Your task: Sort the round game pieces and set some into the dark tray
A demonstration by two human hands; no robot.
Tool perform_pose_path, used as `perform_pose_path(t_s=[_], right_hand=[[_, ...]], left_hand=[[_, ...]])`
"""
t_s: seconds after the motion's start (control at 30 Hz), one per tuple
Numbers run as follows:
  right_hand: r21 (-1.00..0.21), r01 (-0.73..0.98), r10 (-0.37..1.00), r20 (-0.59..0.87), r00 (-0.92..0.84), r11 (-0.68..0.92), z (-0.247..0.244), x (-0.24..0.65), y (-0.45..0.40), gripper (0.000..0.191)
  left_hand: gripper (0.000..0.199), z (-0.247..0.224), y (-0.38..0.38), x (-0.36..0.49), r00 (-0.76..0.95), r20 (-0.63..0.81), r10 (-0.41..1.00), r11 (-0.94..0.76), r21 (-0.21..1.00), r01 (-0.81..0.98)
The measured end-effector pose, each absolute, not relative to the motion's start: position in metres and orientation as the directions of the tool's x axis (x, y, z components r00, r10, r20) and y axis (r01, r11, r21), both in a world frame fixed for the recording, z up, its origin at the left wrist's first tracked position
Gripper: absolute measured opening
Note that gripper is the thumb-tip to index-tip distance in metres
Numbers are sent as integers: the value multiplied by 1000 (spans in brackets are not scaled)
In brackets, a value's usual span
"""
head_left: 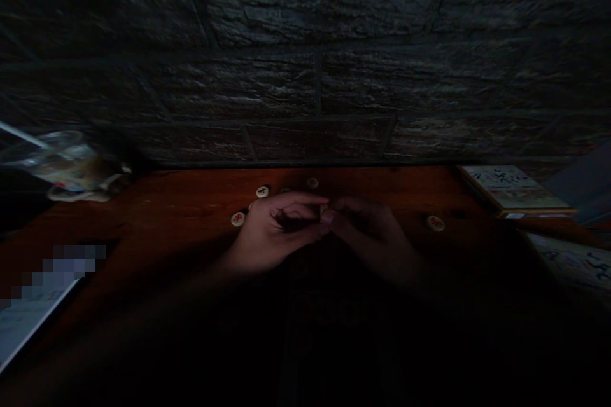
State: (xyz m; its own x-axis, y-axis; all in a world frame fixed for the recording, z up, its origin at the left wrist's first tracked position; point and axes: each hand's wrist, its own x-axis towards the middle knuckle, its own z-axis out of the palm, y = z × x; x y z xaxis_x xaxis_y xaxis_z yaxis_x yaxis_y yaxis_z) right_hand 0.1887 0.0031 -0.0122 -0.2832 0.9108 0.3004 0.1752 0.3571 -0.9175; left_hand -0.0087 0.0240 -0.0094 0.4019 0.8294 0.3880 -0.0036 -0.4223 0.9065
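Observation:
Over the middle of the wooden table, my left hand (267, 232) and my right hand (375, 232) meet fingertip to fingertip. Between them is a small pale xiangqi piece (323, 210), pinched on edge by both hands; its face cannot be made out. Left of my left hand lie a piece with a red character (237, 219) and one with a black character (262, 191). Others are partly hidden behind that hand. Beyond my fingers, another piece (312, 183) lies in shadow. To the right of my right hand rests a single red-marked piece (435, 223).
A dark brick wall (305, 89) borders the wooden table (181, 194) at the back. A clear drink cup (71, 162) with a straw stands far left, a lit screen (42, 311) below it. Flat illustrated boxes (515, 187) lie at right. Faint round shapes show in the dark foreground.

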Motion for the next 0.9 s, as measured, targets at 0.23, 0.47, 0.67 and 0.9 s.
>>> perform_pose_path(t_s=[0.23,0.47,0.67,0.9], right_hand=[[-917,157,905,311,-291,366,-14,190,3,19],[-918,161,907,307,-287,362,-10,188,2,23],[-915,154,906,322,-277,372,-14,190,3,19],[-923,138,905,309,-291,360,-10,188,2,18]], left_hand=[[32,-7,23,-9,411,373,832,-418,908,22],[35,-11,25,-9,407,387,827,-413,910,-26],[37,-9,25,-8,407,404,819,-435,900,-19],[33,-11,23,-10,412,384,826,-421,907,0]])
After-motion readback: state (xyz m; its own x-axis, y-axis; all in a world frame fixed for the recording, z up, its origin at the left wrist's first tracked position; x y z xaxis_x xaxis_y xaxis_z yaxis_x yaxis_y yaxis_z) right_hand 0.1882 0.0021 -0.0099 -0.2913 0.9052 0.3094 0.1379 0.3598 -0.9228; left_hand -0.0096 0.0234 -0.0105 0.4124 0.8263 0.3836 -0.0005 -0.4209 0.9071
